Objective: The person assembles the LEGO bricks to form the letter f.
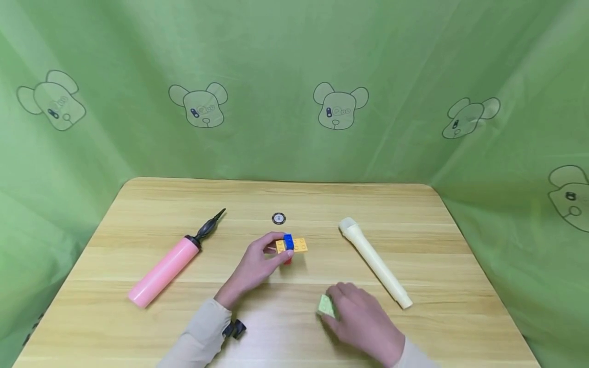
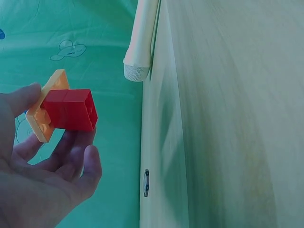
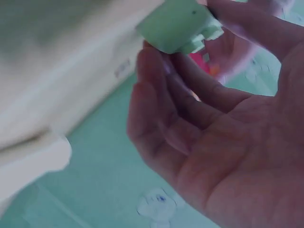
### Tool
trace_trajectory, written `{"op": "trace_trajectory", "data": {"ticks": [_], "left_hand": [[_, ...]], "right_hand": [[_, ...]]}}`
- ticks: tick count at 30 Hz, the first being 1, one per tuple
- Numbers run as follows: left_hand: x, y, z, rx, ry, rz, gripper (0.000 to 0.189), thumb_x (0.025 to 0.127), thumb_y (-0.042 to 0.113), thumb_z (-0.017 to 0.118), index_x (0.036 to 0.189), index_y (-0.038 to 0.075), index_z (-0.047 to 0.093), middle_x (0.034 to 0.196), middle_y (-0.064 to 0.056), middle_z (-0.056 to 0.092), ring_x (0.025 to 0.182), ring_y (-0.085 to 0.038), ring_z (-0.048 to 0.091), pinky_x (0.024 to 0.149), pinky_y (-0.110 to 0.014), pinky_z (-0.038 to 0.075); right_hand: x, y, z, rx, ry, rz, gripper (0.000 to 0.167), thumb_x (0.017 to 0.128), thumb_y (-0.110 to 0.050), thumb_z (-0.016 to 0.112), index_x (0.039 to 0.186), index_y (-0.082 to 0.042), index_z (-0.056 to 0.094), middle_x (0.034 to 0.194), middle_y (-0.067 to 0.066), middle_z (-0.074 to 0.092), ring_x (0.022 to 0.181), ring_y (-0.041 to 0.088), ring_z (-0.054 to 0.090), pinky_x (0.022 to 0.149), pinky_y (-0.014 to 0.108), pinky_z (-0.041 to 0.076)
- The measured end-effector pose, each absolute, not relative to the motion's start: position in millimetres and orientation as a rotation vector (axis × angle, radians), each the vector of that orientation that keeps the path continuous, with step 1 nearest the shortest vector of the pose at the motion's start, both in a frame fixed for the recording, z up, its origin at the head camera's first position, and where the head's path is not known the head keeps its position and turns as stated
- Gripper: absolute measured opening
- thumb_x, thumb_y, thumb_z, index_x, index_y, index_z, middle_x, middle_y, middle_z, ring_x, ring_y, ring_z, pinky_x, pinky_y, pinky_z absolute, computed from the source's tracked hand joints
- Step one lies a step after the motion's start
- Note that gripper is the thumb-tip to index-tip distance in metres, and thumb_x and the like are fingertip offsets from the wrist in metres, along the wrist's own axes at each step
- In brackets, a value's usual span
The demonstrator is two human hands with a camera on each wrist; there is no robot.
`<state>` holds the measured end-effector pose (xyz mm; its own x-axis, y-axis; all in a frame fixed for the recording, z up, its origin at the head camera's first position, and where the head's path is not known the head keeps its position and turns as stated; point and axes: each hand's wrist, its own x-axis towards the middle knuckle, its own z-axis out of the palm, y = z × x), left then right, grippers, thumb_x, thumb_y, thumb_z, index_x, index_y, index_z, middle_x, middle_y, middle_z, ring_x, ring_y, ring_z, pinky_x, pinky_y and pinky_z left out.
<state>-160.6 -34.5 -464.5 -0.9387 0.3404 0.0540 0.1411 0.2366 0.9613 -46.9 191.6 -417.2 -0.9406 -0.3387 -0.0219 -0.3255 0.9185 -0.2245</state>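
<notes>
My left hand (image 1: 253,266) holds a small stack of toy building bricks above the middle of the table. A blue brick (image 1: 289,242) tops the stack, over a flat orange-yellow plate (image 1: 300,245) with studs. Underneath the plate sits a red brick part (image 2: 71,109), seen best in the left wrist view, where thumb and fingers pinch the plate. My right hand (image 1: 363,322), nearer the front and to the right, pinches a light green brick (image 1: 325,306) between thumb and fingers. In the right wrist view, studs show on one side of that green brick. The two brick pieces are apart.
A pink balloon pump (image 1: 165,273) with a black nozzle lies at the left of the wooden table (image 1: 184,327). On the right lies a cream toy microphone (image 1: 377,261). A round black-and-white chip (image 1: 278,219) is behind the left hand. Green curtain (image 1: 276,46) surrounds the table.
</notes>
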Motion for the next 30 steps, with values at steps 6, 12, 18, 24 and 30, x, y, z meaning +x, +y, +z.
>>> {"op": "trace_trajectory", "data": {"ticks": [6, 12, 18, 24, 30], "left_hand": [[-158.9, -36.3, -462.7, 0.464, 2.346, 1.739, 0.048, 0.090, 0.035, 0.075, 0.130, 0.012, 0.063, 0.111, -0.003, 0.067, 0.100, -0.025, 0.065, 0.086, -0.038, 0.056], [-157.5, -36.0, -460.5, 0.508, 2.361, 1.741, 0.046, 0.091, 0.035, 0.075, 0.130, 0.013, 0.063, 0.114, -0.002, 0.066, 0.101, -0.024, 0.065, 0.088, -0.040, 0.056], [-159.1, -35.1, -459.2, 0.617, 2.372, 1.760, 0.043, 0.091, 0.029, 0.075, 0.129, 0.012, 0.064, 0.126, -0.003, 0.065, 0.115, -0.022, 0.060, 0.099, -0.047, 0.050], [-161.1, -36.5, -458.8, 0.647, 2.403, 1.726, 0.044, 0.091, 0.031, 0.075, 0.130, 0.013, 0.063, 0.127, -0.001, 0.064, 0.117, -0.020, 0.060, 0.101, -0.045, 0.049], [-161.2, -37.2, -458.5, 0.695, 2.455, 1.701, 0.039, 0.090, 0.033, 0.075, 0.125, 0.016, 0.067, 0.123, 0.006, 0.065, 0.118, -0.017, 0.059, 0.104, -0.044, 0.046]], "right_hand": [[-80.0, 197.1, -386.7, -0.692, 3.187, -0.393, 0.041, 0.079, -0.027, 0.085, 0.108, -0.002, 0.070, 0.093, 0.002, 0.066, 0.081, 0.013, 0.058, 0.069, 0.029, 0.054], [-112.8, 195.5, -367.8, -0.858, 3.181, -0.526, 0.041, 0.086, -0.031, 0.080, 0.115, -0.003, 0.070, 0.101, 0.003, 0.066, 0.091, 0.017, 0.062, 0.078, 0.035, 0.057], [-135.1, 184.0, -362.3, -0.909, 3.072, -0.638, 0.043, 0.091, -0.033, 0.075, 0.124, -0.005, 0.068, 0.107, 0.001, 0.064, 0.091, 0.015, 0.060, 0.077, 0.031, 0.055], [-144.8, 175.9, -363.6, -0.918, 3.003, -0.685, 0.043, 0.092, -0.028, 0.075, 0.129, -0.007, 0.067, 0.106, -0.002, 0.062, 0.086, 0.010, 0.056, 0.071, 0.027, 0.052], [-146.6, 174.5, -364.6, -0.950, 2.985, -0.634, 0.045, 0.093, -0.028, 0.073, 0.132, -0.008, 0.065, 0.108, -0.001, 0.061, 0.085, 0.010, 0.056, 0.071, 0.026, 0.052]]}}
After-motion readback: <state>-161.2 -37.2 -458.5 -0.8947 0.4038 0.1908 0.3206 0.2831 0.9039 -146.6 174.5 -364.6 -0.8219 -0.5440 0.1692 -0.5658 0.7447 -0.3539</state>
